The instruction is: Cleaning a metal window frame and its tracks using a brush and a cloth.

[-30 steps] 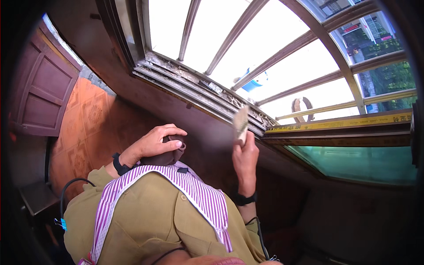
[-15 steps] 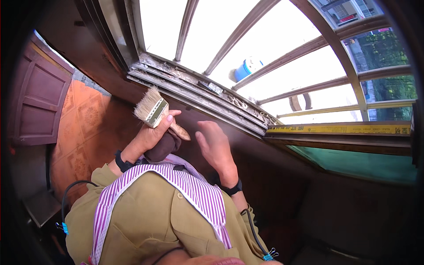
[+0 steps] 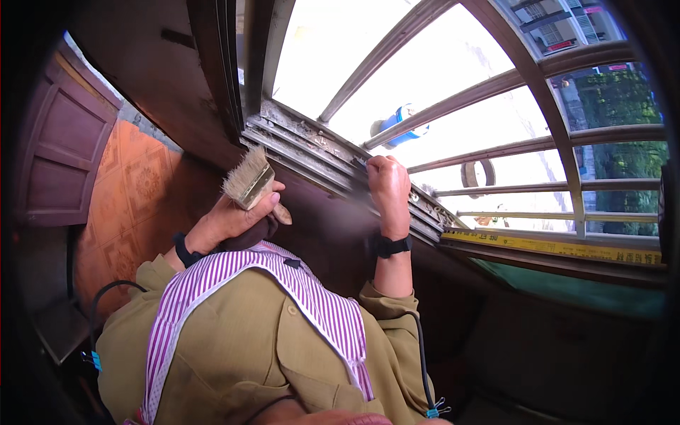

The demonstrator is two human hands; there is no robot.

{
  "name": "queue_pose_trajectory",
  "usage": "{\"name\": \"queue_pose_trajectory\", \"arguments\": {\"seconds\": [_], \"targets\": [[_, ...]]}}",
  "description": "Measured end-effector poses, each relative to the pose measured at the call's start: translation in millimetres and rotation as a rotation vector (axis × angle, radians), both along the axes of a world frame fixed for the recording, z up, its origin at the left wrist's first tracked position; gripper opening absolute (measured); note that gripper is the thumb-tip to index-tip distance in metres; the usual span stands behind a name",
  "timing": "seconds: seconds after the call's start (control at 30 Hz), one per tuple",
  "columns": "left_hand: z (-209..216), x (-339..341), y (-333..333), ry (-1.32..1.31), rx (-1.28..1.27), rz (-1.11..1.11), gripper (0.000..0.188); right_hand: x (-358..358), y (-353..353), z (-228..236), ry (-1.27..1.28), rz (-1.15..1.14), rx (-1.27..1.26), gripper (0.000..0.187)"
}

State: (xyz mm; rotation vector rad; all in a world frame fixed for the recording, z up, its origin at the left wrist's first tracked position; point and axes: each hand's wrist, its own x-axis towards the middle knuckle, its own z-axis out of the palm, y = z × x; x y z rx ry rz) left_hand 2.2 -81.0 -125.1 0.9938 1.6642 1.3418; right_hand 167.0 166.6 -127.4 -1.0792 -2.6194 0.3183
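My left hand (image 3: pixel 237 216) grips a wide, flat paintbrush (image 3: pixel 253 185) by its wooden handle, with the pale bristles pointing up and to the left. Under that hand bunches a dark brown cloth-like thing (image 3: pixel 263 232), partly hidden; whether the hand holds it too I cannot tell. My right hand (image 3: pixel 389 190) is at the window's metal sill track (image 3: pixel 304 149), its fingers curled together. Beside its fingertips shows a small dark piece (image 3: pixel 359 163), and what the fingers pinch, if anything, is hidden. Debris and dirt lie along the track grooves.
Window bars (image 3: pixel 453 88) run close beyond the track. Outside are a blue bucket (image 3: pixel 405 126) and a ring-shaped thing (image 3: pixel 479 175). A yellow printed strip (image 3: pixel 552 246) lies along the sill at right. A brown panelled door (image 3: pixel 67 145) stands left, by orange floor tiles (image 3: pixel 134 177).
My right hand has moved up and right from before my chest to the sill track, and its fingers have closed. My left hand still holds the brush. The view has shifted slightly.
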Motion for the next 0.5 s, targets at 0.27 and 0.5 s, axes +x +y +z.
{"name": "queue_pose_trajectory", "arguments": {"seconds": [0.27,0.5], "targets": [[5.9,-10.3,-5.0,0.019,0.013,0.011,0.034,-14.2,13.3,-12.0,-0.140,0.008,0.031,0.012],[-3.9,-16.7,-10.6,-0.020,0.002,0.076,0.035,35.1,1.7,2.6,0.351,-0.076,-0.079,0.010]]}}
